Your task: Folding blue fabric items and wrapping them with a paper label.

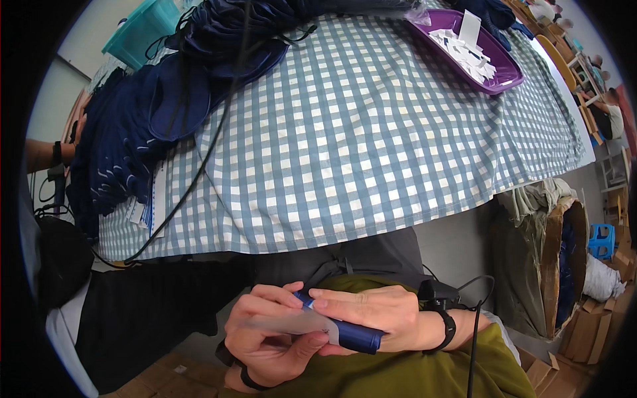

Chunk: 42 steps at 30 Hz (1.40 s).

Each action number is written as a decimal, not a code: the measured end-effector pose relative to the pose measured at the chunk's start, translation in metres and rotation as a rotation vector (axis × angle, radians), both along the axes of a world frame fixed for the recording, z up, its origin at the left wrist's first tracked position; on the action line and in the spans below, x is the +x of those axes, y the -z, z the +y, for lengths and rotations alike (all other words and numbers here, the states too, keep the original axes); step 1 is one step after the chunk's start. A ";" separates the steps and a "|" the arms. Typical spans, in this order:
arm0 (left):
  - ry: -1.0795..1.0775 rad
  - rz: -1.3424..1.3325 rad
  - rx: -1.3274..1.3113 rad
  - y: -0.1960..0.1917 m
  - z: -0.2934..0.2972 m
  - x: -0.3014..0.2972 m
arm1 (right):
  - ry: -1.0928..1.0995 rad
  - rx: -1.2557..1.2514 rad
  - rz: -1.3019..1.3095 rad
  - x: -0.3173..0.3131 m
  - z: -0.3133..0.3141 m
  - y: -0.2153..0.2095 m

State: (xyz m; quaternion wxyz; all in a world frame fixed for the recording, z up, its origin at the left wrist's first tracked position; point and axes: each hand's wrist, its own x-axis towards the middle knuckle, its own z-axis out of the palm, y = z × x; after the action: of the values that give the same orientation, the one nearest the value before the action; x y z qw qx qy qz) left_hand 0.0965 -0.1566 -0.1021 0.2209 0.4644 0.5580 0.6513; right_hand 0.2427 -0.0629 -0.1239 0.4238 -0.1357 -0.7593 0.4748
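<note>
Close to my body, below the table edge, both hands hold a small navy blue rolled bundle [358, 337], smooth and slightly shiny. My left hand [262, 331] wraps its left end, thumb on the near side. A whitish translucent strip [292, 323] runs across the left fingers onto the bundle; whether it is attached cannot be made out. My right hand [371, 308] presses the bundle from above, fingertips near a small white patch by its left end. Both wrists wear black bands.
A blue-and-white checked cloth [345, 139] covers the table. Navy fabric pieces [126, 126] pile at left, near another person's arm [43, 156]. A purple tray [507, 73] holds white paper slips. A teal bin [142, 33] stands far left, a cardboard box [547, 265] at right. Black cables hang across.
</note>
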 end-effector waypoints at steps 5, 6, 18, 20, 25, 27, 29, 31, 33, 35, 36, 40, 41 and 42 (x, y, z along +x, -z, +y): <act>-0.088 -0.225 -0.142 -0.020 0.008 0.000 | -0.090 0.090 0.129 0.001 0.007 0.008; 0.065 -0.136 -0.125 -0.011 0.003 -0.012 | -0.136 0.110 0.114 0.001 0.010 0.006; 0.191 -0.050 -0.191 -0.004 -0.013 -0.026 | -0.306 0.039 0.086 -0.003 0.008 0.013; 0.132 -0.017 -0.149 -0.003 -0.015 -0.024 | -0.339 0.033 0.090 -0.003 0.008 0.013; 0.168 -0.050 -0.256 -0.004 -0.012 -0.028 | -0.383 0.088 0.078 -0.002 0.014 0.015; 0.300 -0.371 -0.524 -0.005 -0.013 -0.027 | -0.393 0.100 0.097 -0.004 0.016 0.015; 0.303 -0.492 -0.556 -0.007 -0.015 -0.026 | -0.394 0.114 0.113 -0.006 0.014 0.010; 0.199 -0.401 -0.490 -0.001 -0.018 -0.024 | -0.212 -0.127 0.021 -0.011 0.009 -0.003; 0.129 -0.294 -0.447 0.007 -0.017 -0.020 | -0.200 -0.197 -0.069 -0.009 0.011 -0.001; 0.057 -0.193 -0.398 0.009 -0.016 -0.018 | -0.335 -0.564 -0.259 -0.006 0.009 0.001; 0.040 -0.149 -0.378 0.009 -0.016 -0.017 | -0.340 -0.638 -0.261 -0.003 0.007 0.002; 0.016 0.110 -0.313 0.006 -0.012 -0.024 | -0.345 -0.747 -0.281 -0.002 0.003 0.004; 0.011 0.252 -0.286 0.005 -0.010 -0.025 | -0.350 -0.747 -0.287 -0.001 0.003 0.002; 0.003 0.248 -0.288 0.005 -0.009 -0.026 | -0.393 -0.957 -0.301 0.000 0.004 0.000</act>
State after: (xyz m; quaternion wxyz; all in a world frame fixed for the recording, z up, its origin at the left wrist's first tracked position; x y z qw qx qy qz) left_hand 0.0708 -0.1659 -0.1076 0.2156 0.5055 0.6678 0.5021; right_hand 0.2422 -0.0591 -0.1235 0.1041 -0.2354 -0.5216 0.8134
